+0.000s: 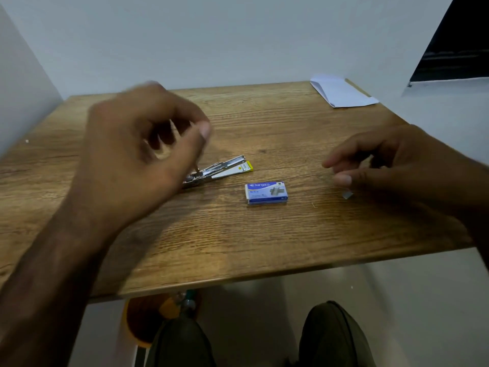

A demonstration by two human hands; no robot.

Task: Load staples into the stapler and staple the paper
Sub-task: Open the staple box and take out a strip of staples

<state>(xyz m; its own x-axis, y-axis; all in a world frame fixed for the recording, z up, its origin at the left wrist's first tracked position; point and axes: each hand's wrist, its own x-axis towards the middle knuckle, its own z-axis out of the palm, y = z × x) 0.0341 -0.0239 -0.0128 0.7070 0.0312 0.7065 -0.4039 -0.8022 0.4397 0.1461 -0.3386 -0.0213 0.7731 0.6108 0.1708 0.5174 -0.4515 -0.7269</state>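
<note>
A metal stapler [222,169] with a yellow tip lies open in the middle of the wooden table [238,247]. My left hand [137,144] hovers over its rear end, blurred. Thumb and forefinger seem to pinch the thin pusher rod [199,161] that rises from the stapler's back. To the right of the stapler lies a blue and white staple box [266,193], flat and closed. My right hand [397,165] is low over the table at the right, fingers curled and apart, holding nothing. A short strip of staples [347,194] rests on the table just under its thumb. Folded white paper [342,92] sits at the far right corner.
A single loose staple [314,205] lies near the strip. Walls close in the table at the back and left. A dark window [455,49] is at the upper right. Below the front edge are my knees [330,337] and an orange object [148,319] on the floor.
</note>
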